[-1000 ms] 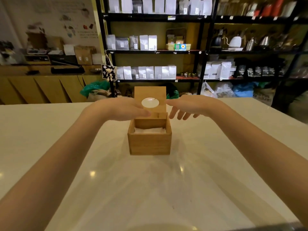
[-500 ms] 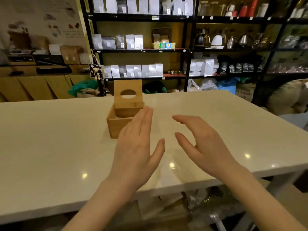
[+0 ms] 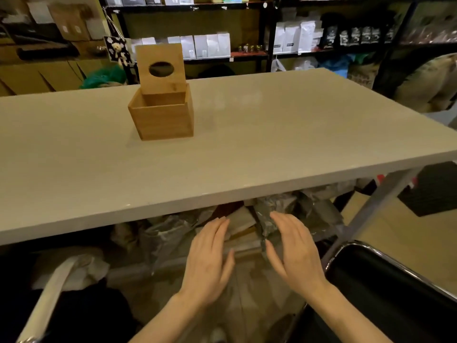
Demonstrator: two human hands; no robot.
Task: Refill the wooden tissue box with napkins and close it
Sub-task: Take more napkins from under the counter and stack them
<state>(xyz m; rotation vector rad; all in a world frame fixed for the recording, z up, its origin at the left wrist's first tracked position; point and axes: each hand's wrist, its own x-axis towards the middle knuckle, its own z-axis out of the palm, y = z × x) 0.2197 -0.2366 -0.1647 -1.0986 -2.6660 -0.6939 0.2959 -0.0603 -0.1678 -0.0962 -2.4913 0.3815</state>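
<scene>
The wooden tissue box (image 3: 163,120) stands on the white table (image 3: 272,134), left of centre. Its lid (image 3: 161,68), with an oval hole, is raised upright at the back. The inside of the box is hidden from this angle. Both hands are below the table's near edge, far from the box. My left hand (image 3: 210,258) and my right hand (image 3: 294,253) are flat, fingers apart, palms facing each other, holding nothing. Between and beyond them lie brown paper-wrapped packs (image 3: 243,231) and plastic-wrapped bundles under the table.
A black chair with a chrome frame (image 3: 385,288) stands at the lower right. A white chair arm (image 3: 49,293) is at the lower left. A metal table leg (image 3: 371,209) slants down on the right. Shelves with white bags (image 3: 207,45) line the back wall.
Both hands have left the box and dropped below the table's near edge. The view has pulled back and tilted down, so the box now sits farther off.
</scene>
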